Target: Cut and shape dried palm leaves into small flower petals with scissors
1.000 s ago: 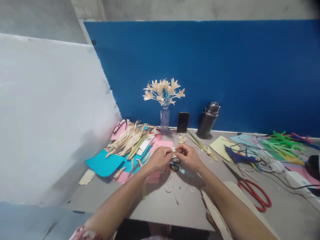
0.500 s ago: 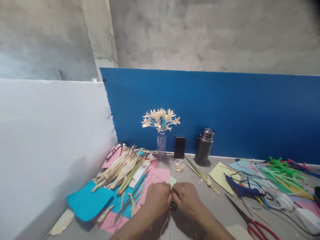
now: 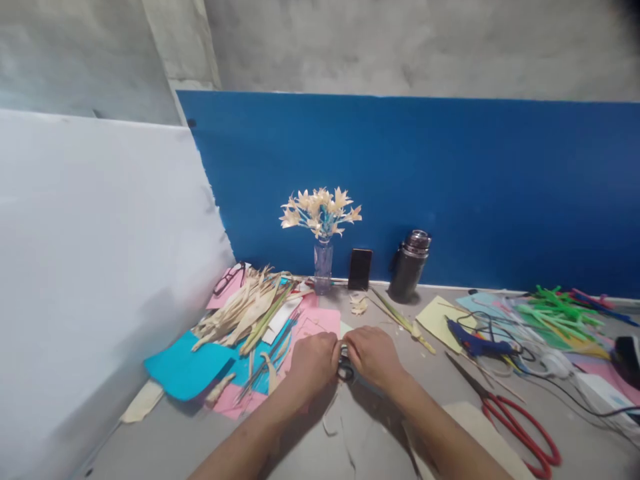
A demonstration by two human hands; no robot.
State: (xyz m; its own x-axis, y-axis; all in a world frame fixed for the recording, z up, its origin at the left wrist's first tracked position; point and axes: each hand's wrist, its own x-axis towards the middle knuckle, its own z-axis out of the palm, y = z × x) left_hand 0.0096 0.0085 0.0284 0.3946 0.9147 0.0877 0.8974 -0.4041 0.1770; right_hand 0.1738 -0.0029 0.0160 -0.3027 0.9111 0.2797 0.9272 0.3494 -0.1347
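My left hand (image 3: 316, 360) and my right hand (image 3: 374, 355) are close together above the table, both with fingers curled closed. Between them shows a small dark object with a rounded, ring-like lower end (image 3: 345, 371). My fingers hide most of it, so its kind and which hand grips it cannot be told. Below the hands, thin pale strands (image 3: 329, 423) lie on the table. Just beyond my left hand are pink paper sheets (image 3: 315, 323).
Dried corn husks (image 3: 240, 310) and blue paper (image 3: 187, 367) lie left. Husk flowers in a clear vase (image 3: 323, 267), a phone (image 3: 360, 269) and a flask (image 3: 410, 267) stand behind. Rightward are a blue glue gun (image 3: 477, 340), red-handled scissors (image 3: 517, 427) and green pipe cleaners (image 3: 560, 307).
The view has tipped down, so the background sits higher. A little more of the dark object shows between my hands, which remain together and closed.
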